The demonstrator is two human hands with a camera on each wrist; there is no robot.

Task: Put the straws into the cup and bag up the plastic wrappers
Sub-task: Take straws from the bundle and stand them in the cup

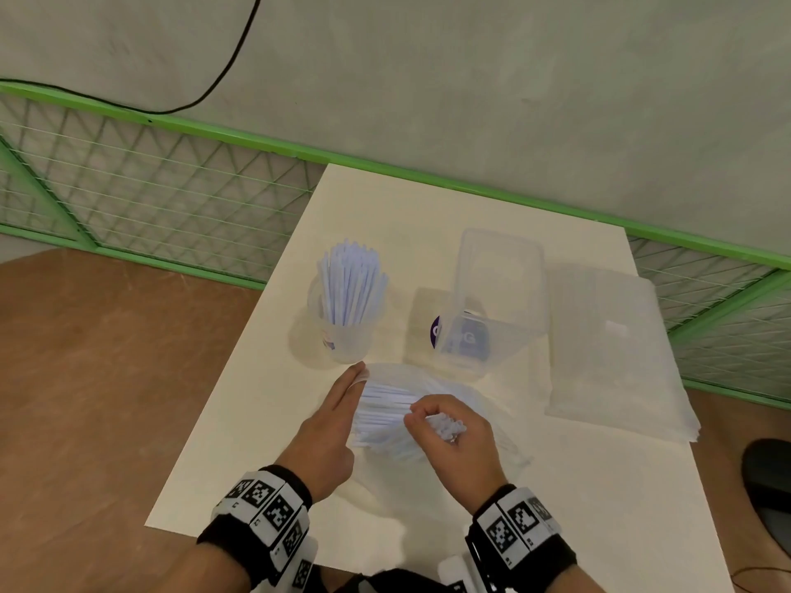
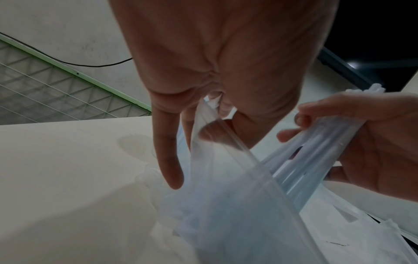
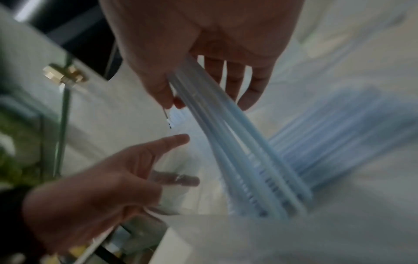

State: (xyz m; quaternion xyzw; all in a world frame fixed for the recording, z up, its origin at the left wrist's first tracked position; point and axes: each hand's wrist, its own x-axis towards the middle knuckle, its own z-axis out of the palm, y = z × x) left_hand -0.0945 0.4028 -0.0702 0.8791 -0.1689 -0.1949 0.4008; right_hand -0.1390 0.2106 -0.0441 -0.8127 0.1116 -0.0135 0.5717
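Note:
A clear cup [image 1: 342,342] stands on the white table [image 1: 265,442], holding several pale blue straws [image 1: 351,284] upright. Just in front of it lies an open plastic wrapper [image 1: 387,400] with more straws inside. My left hand [image 1: 338,421] pinches the wrapper's edge [image 2: 237,205] between thumb and fingers, index finger [image 2: 169,160] pointing out straight. My right hand [image 1: 445,425] grips a bundle of straws [image 3: 237,142], their far ends still inside the wrapper [image 3: 248,237]. The bundle [image 2: 316,157] also shows in the left wrist view.
A clear plastic container [image 1: 498,271] with a purple-labelled item inside stands behind the wrapper. A flat stack of clear bags [image 1: 612,348] lies on the table's right side. A green mesh fence [image 1: 150,186] runs behind the table. A dark object [image 1: 770,485] sits at far right.

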